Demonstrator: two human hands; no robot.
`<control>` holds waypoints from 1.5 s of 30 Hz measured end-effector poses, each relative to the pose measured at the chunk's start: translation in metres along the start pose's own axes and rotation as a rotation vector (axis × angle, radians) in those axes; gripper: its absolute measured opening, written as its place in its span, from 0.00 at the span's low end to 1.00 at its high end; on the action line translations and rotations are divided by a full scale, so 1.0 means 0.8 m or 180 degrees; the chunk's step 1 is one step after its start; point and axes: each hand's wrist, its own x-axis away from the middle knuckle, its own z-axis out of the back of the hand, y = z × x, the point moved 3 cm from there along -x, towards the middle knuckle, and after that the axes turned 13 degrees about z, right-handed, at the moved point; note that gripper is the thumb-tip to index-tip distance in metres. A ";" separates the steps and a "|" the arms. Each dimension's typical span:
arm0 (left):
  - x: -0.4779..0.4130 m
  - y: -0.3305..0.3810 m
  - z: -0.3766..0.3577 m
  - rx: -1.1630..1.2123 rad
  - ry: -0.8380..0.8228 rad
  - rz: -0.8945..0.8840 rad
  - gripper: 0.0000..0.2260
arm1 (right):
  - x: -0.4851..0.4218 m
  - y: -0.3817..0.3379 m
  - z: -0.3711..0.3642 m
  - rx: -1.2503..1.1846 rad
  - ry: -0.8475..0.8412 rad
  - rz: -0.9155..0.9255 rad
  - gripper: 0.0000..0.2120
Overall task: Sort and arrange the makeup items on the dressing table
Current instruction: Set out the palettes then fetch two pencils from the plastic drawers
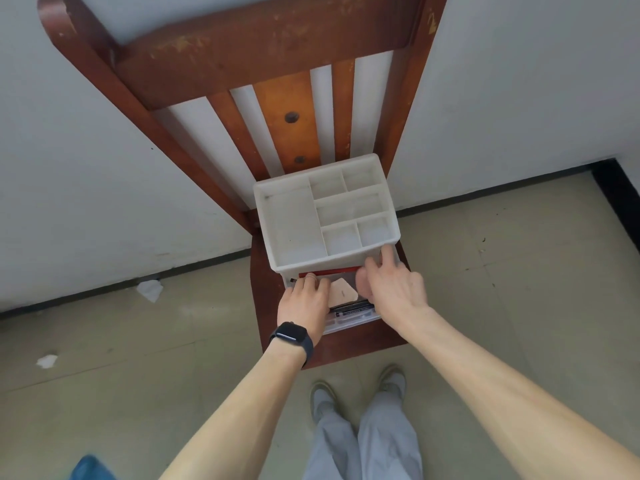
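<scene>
A white compartment organizer [294, 230] stands on a chair seat, and all of its top sections are bare. Its clear drawer [349, 322] is pulled out toward me. In the drawer lie a beige wedge sponge [341, 292], a red pencil [329, 271] along the back and dark tubes [351, 309] at the front. My left hand [301, 301], with a ring and a black watch, reaches into the drawer's left part with its fingers curled down; what they touch is hidden. My right hand [391, 284] rests at the drawer's right side, fingertips against the organizer's front corner, thumb pointing down beside the sponge.
The red-brown wooden chair [270, 292] stands against a white wall, its slatted back rising behind the organizer. Crumpled paper scraps [149, 289] lie on the tiled floor at the left. My feet [391, 379] stand just in front of the seat.
</scene>
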 end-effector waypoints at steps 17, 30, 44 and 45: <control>0.048 0.019 0.105 0.1511 0.0129 0.0187 0.09 | 0.110 0.057 0.064 -0.2867 0.1137 -0.0586 0.13; 0.173 0.221 0.297 0.3256 -0.0797 -0.0750 0.12 | 0.444 0.103 0.221 -0.4068 0.3393 -0.2043 0.08; 0.593 0.566 0.417 0.2116 -0.1849 -0.3943 0.12 | 0.967 0.012 0.225 -0.2452 0.5768 -0.4396 0.10; 0.632 0.585 0.415 0.2022 -0.1894 -0.4141 0.12 | 0.999 0.001 0.219 -0.2333 0.5887 -0.4531 0.10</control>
